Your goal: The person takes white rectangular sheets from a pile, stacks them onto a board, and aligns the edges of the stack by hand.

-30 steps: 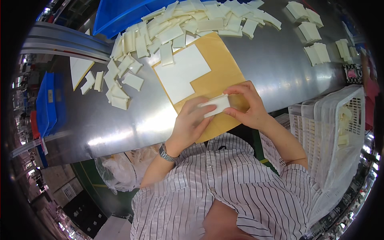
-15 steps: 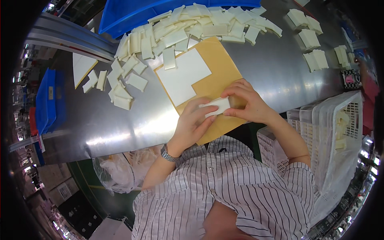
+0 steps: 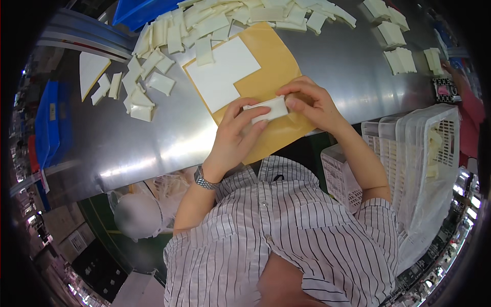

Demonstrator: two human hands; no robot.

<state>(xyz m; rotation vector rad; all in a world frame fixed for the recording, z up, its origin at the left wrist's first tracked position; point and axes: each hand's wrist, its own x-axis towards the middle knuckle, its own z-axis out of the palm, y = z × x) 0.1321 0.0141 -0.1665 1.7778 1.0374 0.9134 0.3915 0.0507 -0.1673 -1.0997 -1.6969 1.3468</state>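
Holding one piece [image 3: 275, 109]: two hands [image 3: 234, 134] [image 3: 321, 108]

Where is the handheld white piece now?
Head view, above and right of centre: the white piece is held between left hand and right hand, over the tan sheet.

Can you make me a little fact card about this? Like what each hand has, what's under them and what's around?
Left hand: grips the left part of a small white rectangular plastic-looking piece
Right hand: fingers on that piece's right end
Under the hands: tan paper-like sheet, partly white, on a shiny grey metal table
Far side: heap of flat off-white plastic-looking pieces
Right side: white plastic crates
Left wrist: silver metal watch
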